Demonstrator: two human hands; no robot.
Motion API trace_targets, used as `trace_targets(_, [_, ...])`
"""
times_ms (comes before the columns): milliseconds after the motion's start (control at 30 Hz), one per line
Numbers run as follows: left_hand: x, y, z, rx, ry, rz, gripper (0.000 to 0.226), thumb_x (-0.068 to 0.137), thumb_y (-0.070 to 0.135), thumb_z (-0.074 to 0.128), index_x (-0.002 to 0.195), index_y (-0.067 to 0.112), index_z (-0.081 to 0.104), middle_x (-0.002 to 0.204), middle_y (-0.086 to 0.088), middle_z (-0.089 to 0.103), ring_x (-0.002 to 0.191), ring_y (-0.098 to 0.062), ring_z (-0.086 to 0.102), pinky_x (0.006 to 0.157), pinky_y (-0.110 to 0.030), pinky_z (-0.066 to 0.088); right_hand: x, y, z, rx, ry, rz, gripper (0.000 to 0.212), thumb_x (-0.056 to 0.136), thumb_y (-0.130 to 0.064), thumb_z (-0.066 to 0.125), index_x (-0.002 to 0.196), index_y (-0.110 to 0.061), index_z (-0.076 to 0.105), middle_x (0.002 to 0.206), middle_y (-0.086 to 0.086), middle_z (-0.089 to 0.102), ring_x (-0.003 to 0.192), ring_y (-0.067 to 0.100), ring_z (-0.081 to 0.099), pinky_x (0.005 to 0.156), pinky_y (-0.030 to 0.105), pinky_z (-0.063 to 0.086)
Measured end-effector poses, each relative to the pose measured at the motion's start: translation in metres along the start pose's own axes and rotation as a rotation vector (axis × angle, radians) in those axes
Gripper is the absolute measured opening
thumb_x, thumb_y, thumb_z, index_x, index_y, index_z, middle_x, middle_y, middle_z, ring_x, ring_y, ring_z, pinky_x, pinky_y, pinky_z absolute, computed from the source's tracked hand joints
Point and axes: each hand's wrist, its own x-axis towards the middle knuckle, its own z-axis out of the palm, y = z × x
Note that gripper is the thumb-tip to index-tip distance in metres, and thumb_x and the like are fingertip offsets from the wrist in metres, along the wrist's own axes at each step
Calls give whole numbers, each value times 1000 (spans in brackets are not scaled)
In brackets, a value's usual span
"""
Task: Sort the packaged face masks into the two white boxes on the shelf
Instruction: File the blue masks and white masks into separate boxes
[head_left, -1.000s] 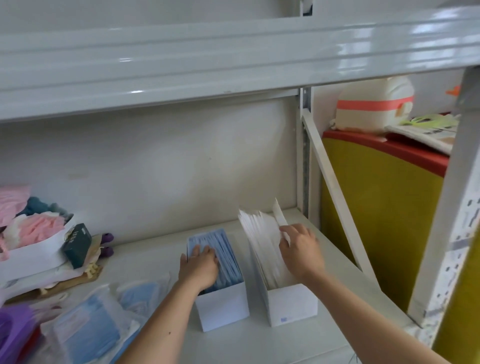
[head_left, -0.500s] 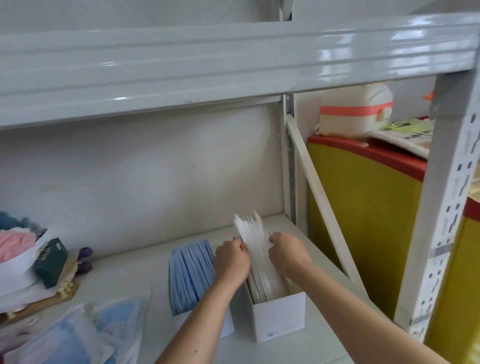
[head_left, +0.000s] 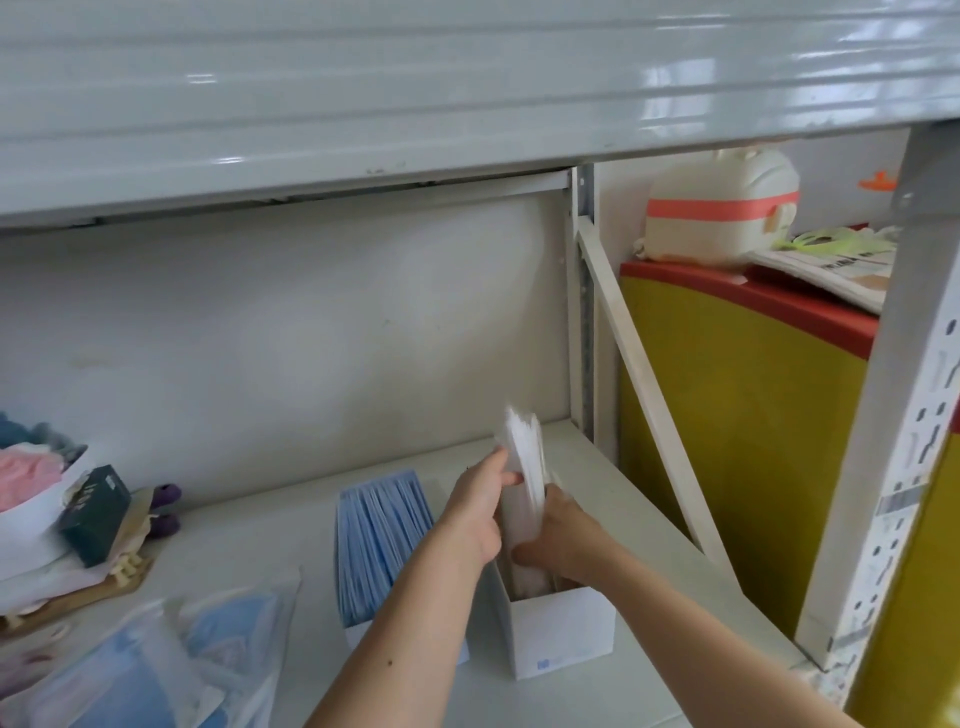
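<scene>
Nearest, the right box (head_left: 563, 636) stood on the shelf (head_left: 270, 530), beside the left box (head_left: 358, 631) full of blue masks (head_left: 382, 540). The left hand (head_left: 475, 519) and right hand (head_left: 563, 538) were closed around the white masks (head_left: 524, 470), half inside the right box. Best to square the stack and press it down evenly. The box's blue logo was unreadable.

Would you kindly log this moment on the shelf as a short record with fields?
left box: holds blue packaged masks, standing on edge
right box: holds white packaged masks, stack sticking up out of it
left hand: gripping the white stack's left side
right hand: gripping the stack's right side, low in the box
loose bag: blue masks, front left
</scene>
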Motion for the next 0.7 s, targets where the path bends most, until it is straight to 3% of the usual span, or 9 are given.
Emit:
trace_targets(100, [0, -7, -1, -77, -16, 4, 46, 99, 37, 40, 123, 1, 56, 130, -13, 54, 109, -23, 54, 87, -29, 37, -8, -3, -7, 15, 36, 44, 64, 76, -30, 74, 129, -21, 38, 113, 3, 56, 105, 24, 60, 82, 31, 55])
trace_targets(200, [-6, -10, -5, -176, -38, 10, 50, 100, 33, 39, 140, 3, 40, 131, -17, 53, 110, -23, 54, 96, -32, 38, -8, -3, -12, -80, 74, 67, 51, 90, -17, 59, 134, -15, 34, 119, 9, 57, 105, 26, 61, 85, 32, 54])
trace_targets(300, [-9, -10, -7, -192, -37, 5, 47, 100, 31, 40, 137, 3, 42, 139, -17, 48, 117, -23, 52, 98, -33, 38, -11, -8, -16, -94, 120, 25, 50, 91, -15, 57, 135, -17, 33, 113, 8, 56, 98, 23, 62, 83, 32, 57])
trace_targets(367, [-6, -9, -9, -189, -13, 10, 40, 99, 31, 41, 126, 3, 51, 124, -12, 58, 104, -18, 54, 80, -29, 45, -13, -13, -23, -35, 154, -16, 49, 91, -14, 57, 134, -19, 34, 106, 4, 54, 91, 20, 61, 77, 29, 57])
trace_targets(433, [-5, -10, -12, -204, -1, 31, 33, 99, 29, 42, 110, 2, 57, 90, -9, 66, 81, -15, 61, 67, -25, 46, -15, -17, -32, 5, 175, -52, 47, 92, -14, 56, 133, -18, 35, 103, 4, 53, 85, 18, 58, 67, 26, 54])
trace_targets(467, [-4, -11, -14, -232, 7, 49, 28, 99, 27, 43, 97, 3, 59, 68, -8, 63, 63, -15, 61, 58, -24, 48, -15, -17, -38, 26, 186, -63, 47, 92, -13, 55, 134, -17, 34, 103, 4, 54, 83, 18, 57, 62, 23, 52])
trace_targets(533, [3, -11, -19, -290, 62, 92, 22, 96, 19, 48, 78, 9, 55, 60, -3, 50, 53, -12, 49, 57, -22, 44, -16, -16, -49, 76, 215, -76, 51, 91, -12, 55, 136, -17, 32, 103, 4, 54, 78, 17, 57, 56, 20, 48])
trace_targets(600, [11, -11, -26, -193, 145, 167, 17, 94, 10, 51, 79, 11, 58, 73, -3, 53, 68, -14, 52, 75, -27, 46, -17, -14, -57, 93, 220, -76, 52, 92, -11, 54, 138, -17, 30, 101, 2, 52, 75, 15, 56, 53, 19, 47])
trace_targets(700, [15, -16, -32, 242, 223, 289, 26, 92, 11, 51, 115, 5, 63, 107, -9, 63, 104, -26, 59, 100, -37, 46, -20, -15, -64, 23, 205, -80, 54, 92, -11, 55, 139, -16, 29, 100, 2, 52, 76, 16, 58, 58, 22, 51])
